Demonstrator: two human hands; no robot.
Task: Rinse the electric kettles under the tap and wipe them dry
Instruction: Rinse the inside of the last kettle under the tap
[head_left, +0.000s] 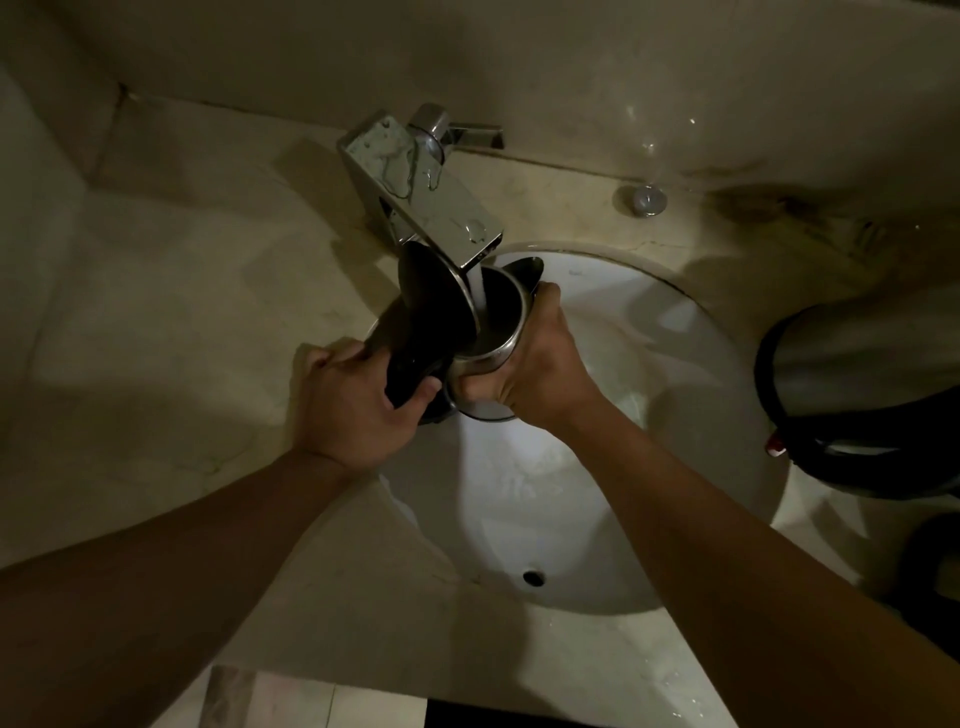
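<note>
Both hands grip a stainless-steel electric kettle (491, 343) under a running tap (423, 189): the left hand (353, 405) is wrapped tight around the kettle's black handle (410, 364), thumb pressed across its lower end, while the right hand (535, 364) clasps the metal body from the far side, fingers curled under the base and thumb up near the rim. The kettle is held above the left part of a white oval basin (597, 467), tilted slightly, with its black lid (434, 296) flipped open and standing up against the underside of the spout. A stream of water (480, 291) falls from the squared chrome spout straight into the kettle's open mouth. Droplets and streaks of water sit on the tap's flat top, and its lever points to the right behind it. The basin is set into a pale stone counter (182, 312), wet in patches at the near edge. A second kettle (862, 395), steel-bodied with black trim and a small red tab, lies at the right edge of the view, overlapping the basin's rim. A small chrome knob (647, 200) stands on the counter behind the basin, to the right of the tap. The light is dim and yellowish.
</note>
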